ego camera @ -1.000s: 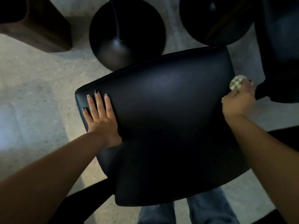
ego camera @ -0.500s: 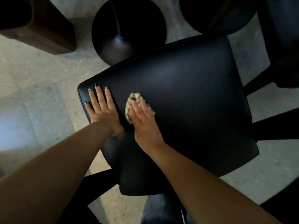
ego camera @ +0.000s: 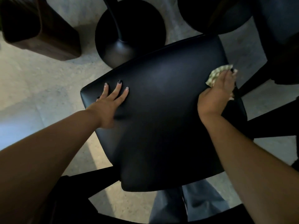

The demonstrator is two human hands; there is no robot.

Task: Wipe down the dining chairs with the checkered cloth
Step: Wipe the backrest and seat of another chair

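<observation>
A black padded chair seat (ego camera: 161,123) fills the middle of the head view. My left hand (ego camera: 110,101) lies flat on its left part, fingers spread and straight. At the seat's far right edge my right hand (ego camera: 216,92) presses the checkered cloth (ego camera: 216,75), a pale green and white wad. The cloth sticks out past my fingers at the top and shows a little below my hand at the right. Most of it is hidden under my palm.
A round black pedestal base (ego camera: 129,31) stands on the pale stone floor beyond the seat, a second one (ego camera: 215,15) to its right. Another dark chair (ego camera: 279,38) is at the right edge, and a brown wooden block (ego camera: 40,28) at top left. My jeans (ego camera: 186,206) show below.
My right hand has swept the cloth from the seat's left side, next to my left hand, across to the right edge. My left hand has stayed flat on the seat.
</observation>
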